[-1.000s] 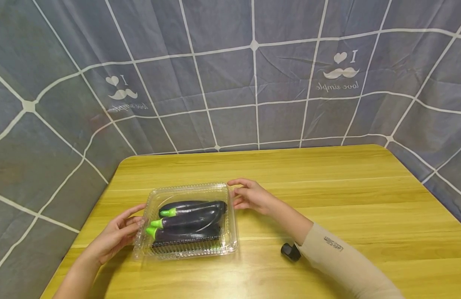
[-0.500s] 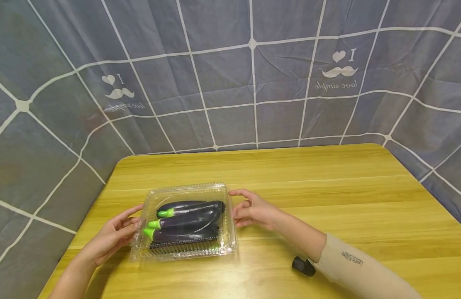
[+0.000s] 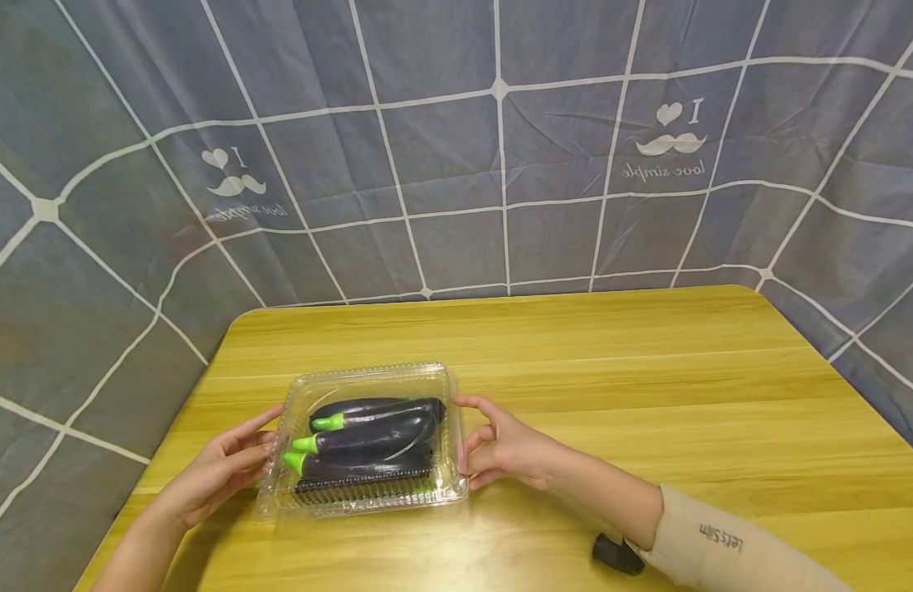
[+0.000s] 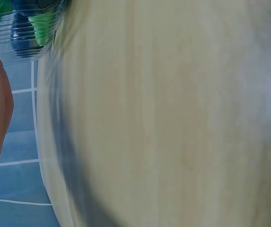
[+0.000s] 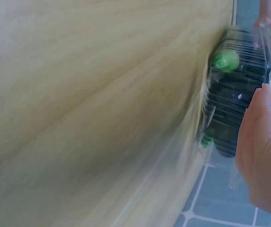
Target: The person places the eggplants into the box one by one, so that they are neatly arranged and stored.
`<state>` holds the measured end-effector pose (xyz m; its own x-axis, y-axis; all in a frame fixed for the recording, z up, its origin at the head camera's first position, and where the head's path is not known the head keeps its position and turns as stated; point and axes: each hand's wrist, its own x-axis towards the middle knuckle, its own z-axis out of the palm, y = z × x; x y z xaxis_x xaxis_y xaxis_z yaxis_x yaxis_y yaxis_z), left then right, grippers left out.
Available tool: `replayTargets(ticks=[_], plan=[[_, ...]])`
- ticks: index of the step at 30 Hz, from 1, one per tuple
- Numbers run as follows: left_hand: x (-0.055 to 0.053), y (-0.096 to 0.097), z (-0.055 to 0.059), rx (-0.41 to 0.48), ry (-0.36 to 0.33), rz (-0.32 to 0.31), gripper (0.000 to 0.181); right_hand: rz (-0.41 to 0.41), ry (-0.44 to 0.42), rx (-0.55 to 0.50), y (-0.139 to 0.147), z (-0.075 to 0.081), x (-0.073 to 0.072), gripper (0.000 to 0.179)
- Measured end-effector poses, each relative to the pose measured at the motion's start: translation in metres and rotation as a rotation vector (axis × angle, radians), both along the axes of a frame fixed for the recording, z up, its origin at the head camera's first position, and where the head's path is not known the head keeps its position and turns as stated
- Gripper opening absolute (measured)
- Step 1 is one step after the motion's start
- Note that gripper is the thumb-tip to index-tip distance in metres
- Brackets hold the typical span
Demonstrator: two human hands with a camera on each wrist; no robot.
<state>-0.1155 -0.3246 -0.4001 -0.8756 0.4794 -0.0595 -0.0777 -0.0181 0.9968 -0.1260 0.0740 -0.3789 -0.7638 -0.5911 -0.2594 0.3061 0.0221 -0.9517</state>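
Note:
Dark purple eggplants [image 3: 375,436] with green stem ends lie inside a clear plastic clamshell container [image 3: 367,376], whose lid lies over them. The container rests on the table, left of centre. My left hand [image 3: 208,477] is at its left edge, with fairly straight fingers touching the side; in the left wrist view the thumb is hidden. At the right edge, my right hand [image 3: 511,448] pinches the rim near the front corner, index finger stretched along the side. In the right wrist view its fingers [image 5: 263,118] lie against the ribbed plastic wall.
The wood-patterned table [image 3: 611,362] extends behind and to the right of the container. A grey curtain [image 3: 456,164] with white lines hangs along the back and sides. A small black device [image 3: 617,555] sits by the right sleeve [image 3: 722,534].
My right hand has slid along the container's right edge, from the far corner toward the near one. The left hand keeps its place at the left edge, and the container has barely shifted.

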Motion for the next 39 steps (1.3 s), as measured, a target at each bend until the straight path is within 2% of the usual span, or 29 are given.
replayTargets(ticks=[4,11,13,15,20,25,32,39], plan=[[0.000,-0.003,0.002,-0.023,-0.009,-0.052,0.058,0.009,-0.003,-0.001,-0.001,0.000,0.002,0.088],[-0.001,-0.006,0.010,0.054,-0.111,-0.264,0.075,0.039,-0.008,-0.019,-0.001,0.000,0.004,0.093],[0.000,-0.005,0.012,0.046,-0.142,-0.325,0.080,0.046,-0.008,-0.023,0.000,-0.001,0.004,0.095],[0.001,-0.005,0.015,0.005,-0.171,-0.359,0.085,0.049,-0.011,-0.024,-0.001,-0.001,0.005,0.097],[0.004,-0.003,0.019,-0.057,-0.202,-0.365,0.093,0.044,-0.021,-0.018,0.000,0.000,0.005,0.098],[0.006,-0.003,0.019,-0.077,-0.210,-0.386,0.102,0.057,-0.040,-0.023,0.000,0.000,0.006,0.099],[0.008,0.001,0.018,-0.041,-0.269,-0.437,0.108,0.073,-0.052,-0.021,-0.001,-0.002,0.005,0.100],[0.008,0.003,0.019,-0.050,-0.277,-0.422,0.109,0.069,-0.080,-0.004,-0.003,-0.003,0.005,0.107]])
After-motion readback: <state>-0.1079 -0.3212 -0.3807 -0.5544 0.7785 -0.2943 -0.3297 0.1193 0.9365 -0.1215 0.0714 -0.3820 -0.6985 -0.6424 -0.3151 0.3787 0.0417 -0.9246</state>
